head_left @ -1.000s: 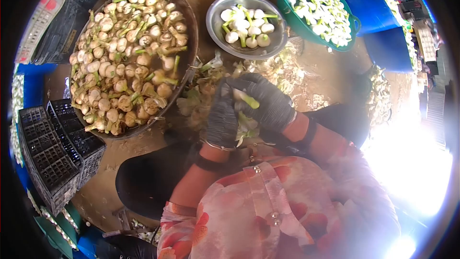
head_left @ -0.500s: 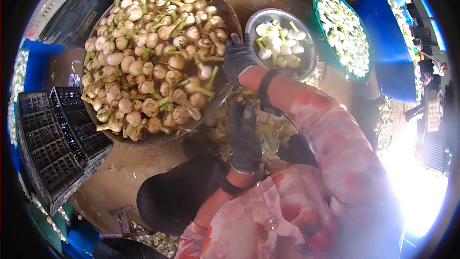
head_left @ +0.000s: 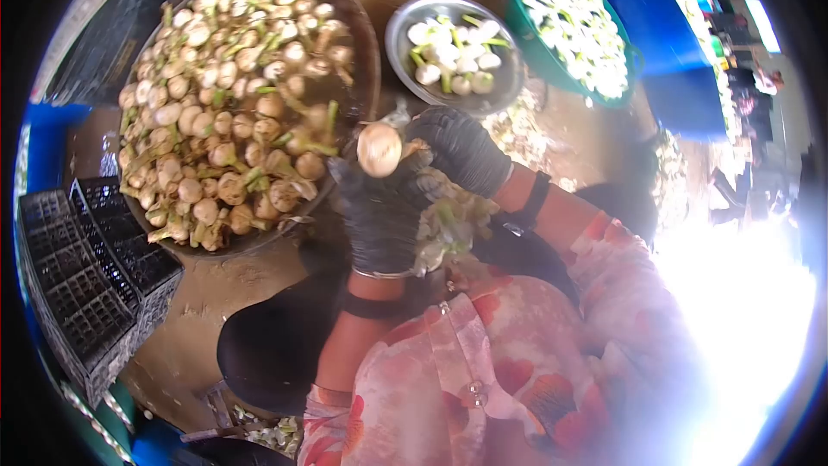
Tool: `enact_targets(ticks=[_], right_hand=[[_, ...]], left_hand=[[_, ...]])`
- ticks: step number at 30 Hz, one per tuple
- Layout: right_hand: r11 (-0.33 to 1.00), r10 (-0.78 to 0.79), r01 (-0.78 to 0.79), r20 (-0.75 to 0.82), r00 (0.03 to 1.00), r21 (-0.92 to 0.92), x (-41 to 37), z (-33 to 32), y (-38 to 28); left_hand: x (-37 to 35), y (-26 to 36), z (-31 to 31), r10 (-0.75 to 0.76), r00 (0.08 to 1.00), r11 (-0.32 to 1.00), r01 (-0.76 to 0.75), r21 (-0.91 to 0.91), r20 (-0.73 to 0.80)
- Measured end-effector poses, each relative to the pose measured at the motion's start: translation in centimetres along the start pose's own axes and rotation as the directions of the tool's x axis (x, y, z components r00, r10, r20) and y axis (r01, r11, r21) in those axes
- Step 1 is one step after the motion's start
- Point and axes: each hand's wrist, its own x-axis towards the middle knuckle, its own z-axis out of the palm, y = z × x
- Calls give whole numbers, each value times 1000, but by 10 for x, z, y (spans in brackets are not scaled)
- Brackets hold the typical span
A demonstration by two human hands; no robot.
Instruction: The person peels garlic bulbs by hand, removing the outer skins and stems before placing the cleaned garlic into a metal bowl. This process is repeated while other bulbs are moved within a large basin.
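A round pale bulb [head_left: 379, 149] is held up by my left hand [head_left: 379, 216], gloved in black, its fingers wrapped round the underside. My right hand [head_left: 461, 148], also in a black glove, is closed beside the bulb at its right, pinching a brownish bit of skin or stalk at its edge. To the left stands a large round tub [head_left: 366, 52] filled with unpeeled bulbs [head_left: 220, 121] with green stems. Beyond my right hand, a metal bowl [head_left: 397, 43] holds several peeled white bulbs [head_left: 457, 56].
At the upper right, a green basin [head_left: 517, 0] holds many peeled pieces, with blue tubs [head_left: 660, 43] next to it. Black crates [head_left: 95, 267] stand at the left. Peelings [head_left: 526, 134] lie on the floor. Distant people are blurred at the far right.
My right hand has come back from the tub's rim towards my left hand. A bulb is now held between them. The view has shifted, so the tub and bowl appear further left.
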Motion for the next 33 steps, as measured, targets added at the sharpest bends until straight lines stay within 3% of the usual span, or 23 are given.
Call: enact_targets(ticks=[3, 5, 6, 9, 11, 12, 16, 19, 20, 22, 23, 25, 27, 29, 31, 33], right_hand=[[983, 82, -80, 5, 997, -164, -33, -12, -2], [978, 160, -162, -28, 987, -134, -39, -25, -6], [970, 209, -216, -77, 975, -111, -40, -28, -8], [933, 357, -356, -283, 890, 55, -57, -40, -17], [843, 536, -475, -312, 785, 253, -58, -58, -38], [848, 527, -449, -349, 775, 283, -59, -62, -46], [891, 452, -432, -351, 820, 137, -69, -64, -58], [855, 491, -516, -255, 833, -40, -71, -64, -57], [847, 511, -532, -244, 824, -25, -69, -67, -59], [817, 561, -577, -252, 789, 11, -67, -70, -60], [802, 582, -596, -255, 772, 29, -66, -72, -61], [767, 637, -597, -176, 750, 235, -68, -74, -54], [688, 668, -561, -100, 737, 461, -74, -66, -37], [568, 758, -651, -12, 652, 504, -84, -59, -16], [445, 840, -779, 95, 534, 443, -92, -61, 4], [552, 832, -834, 69, 550, -9, -98, -74, 13]], left_hand=[[-2, -12, 1, -130, 975, 992, 126, 33, 181], [-2, -24, 3, -163, 956, 986, 161, 30, 244], [-5, -31, 6, -79, 943, 993, 46, 109, 322], [-15, -45, 23, 64, 989, 919, -111, 379, 135], [-12, -55, 23, 148, 981, 869, -189, 456, 125], [-11, -59, 24, 186, 975, 840, -223, 495, 122], [-11, -67, 34, 211, 964, 758, -267, 595, 163], [-12, -70, 34, 215, 961, 642, -275, 716, 176], [-11, -72, 33, 237, 953, 621, -300, 724, 191], [-9, -77, 30, 271, 937, 583, -342, 737, 220], [-10, -77, 31, 237, 948, 642, -317, 698, 213], [-14, -71, 33, 168, 964, 748, -260, 611, 206], [-12, -65, 30, 135, 962, 757, -255, 602, 237], [-12, -61, 32, 131, 940, 594, -328, 735, 314], [-15, -55, 36, 118, 908, 231, -418, 878, 401], [-15, -50, 36, 109, 881, -88, -453, 887, 461]])
